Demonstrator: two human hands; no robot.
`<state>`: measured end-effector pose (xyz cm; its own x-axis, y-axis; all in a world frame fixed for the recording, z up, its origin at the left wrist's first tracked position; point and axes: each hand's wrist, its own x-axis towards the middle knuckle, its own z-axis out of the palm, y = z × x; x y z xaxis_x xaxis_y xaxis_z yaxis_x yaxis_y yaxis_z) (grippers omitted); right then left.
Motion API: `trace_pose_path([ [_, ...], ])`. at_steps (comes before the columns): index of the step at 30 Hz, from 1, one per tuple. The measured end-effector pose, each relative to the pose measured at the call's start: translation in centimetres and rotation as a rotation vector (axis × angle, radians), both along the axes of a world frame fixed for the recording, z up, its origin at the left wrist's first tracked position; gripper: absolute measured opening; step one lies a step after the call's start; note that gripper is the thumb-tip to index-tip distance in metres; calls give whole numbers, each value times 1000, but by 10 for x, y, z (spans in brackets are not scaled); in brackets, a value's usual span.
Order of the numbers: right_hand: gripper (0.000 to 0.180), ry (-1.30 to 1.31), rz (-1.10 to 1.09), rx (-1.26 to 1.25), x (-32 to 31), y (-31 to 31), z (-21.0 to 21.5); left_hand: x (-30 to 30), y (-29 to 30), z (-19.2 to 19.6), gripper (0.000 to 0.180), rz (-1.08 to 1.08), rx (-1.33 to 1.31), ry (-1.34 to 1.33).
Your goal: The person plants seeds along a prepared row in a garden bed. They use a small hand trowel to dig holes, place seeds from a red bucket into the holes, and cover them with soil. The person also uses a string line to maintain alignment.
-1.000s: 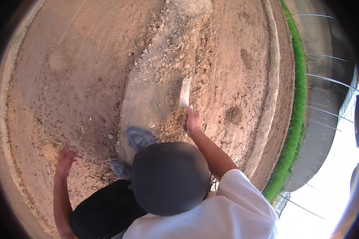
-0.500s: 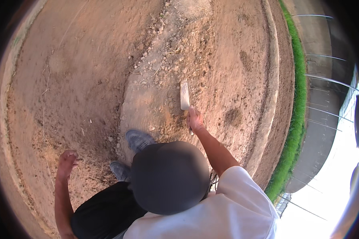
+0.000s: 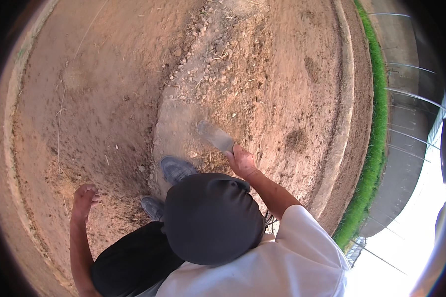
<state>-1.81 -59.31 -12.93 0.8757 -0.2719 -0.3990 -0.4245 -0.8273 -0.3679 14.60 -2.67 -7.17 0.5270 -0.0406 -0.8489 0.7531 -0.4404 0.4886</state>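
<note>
My right hand (image 3: 242, 162) is closed around the handle of a trowel (image 3: 216, 136) with a long, flat, rectangular blade. The blade, blurred by motion, points up and left, low over a pale strip of packed earth (image 3: 176, 129); I cannot tell whether it touches the soil. Most of the handle is hidden by the hand. My left hand (image 3: 85, 198) hangs beyond my dark-trousered knee, well away from the trowel. Its fingers are loosely bent and a little apart, and nothing shows in them.
Small clods and stones (image 3: 218, 74) run along the low ridge ahead. My grey shoes (image 3: 177, 170) stand near the trowel. A thin string (image 3: 60, 111) crosses the brown soil at left. At right lie a raised earth edge (image 3: 346, 99), green grass (image 3: 376, 123) and thin curved rods (image 3: 416, 95).
The trowel blade has swung left and nearer to my shoes, from pointing straight ahead to slanting across the pale strip. My right wrist has turned with it. The left hand has barely moved.
</note>
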Motion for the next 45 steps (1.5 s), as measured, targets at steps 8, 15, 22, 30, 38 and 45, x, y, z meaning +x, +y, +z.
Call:
trace_pose_path([
  [8, 44, -254, -1011, 570, 46, -26, -32, 3, -2, -3, 32, 0, -22, -23],
  [15, 44, -192, -974, 662, 8, 8, -58, 6, -5, -12, 27, -29, -5, 8],
  [22, 40, -112, -914, 524, -2, -22, -81, 8, -9, -5, 27, -19, -61, -6],
  [30, 44, -380, -1249, 641, 39, -76, -46, 1, -7, 9, 19, 19, 9, -12],
  [38, 42, -267, -1230, 648, 111, -55, -14, 9, -13, -1, 21, -13, -88, -37],
  [45, 42, -213, -1156, 906, 137, -38, 6, 3, -10, -2, 21, -19, -82, -41],
])
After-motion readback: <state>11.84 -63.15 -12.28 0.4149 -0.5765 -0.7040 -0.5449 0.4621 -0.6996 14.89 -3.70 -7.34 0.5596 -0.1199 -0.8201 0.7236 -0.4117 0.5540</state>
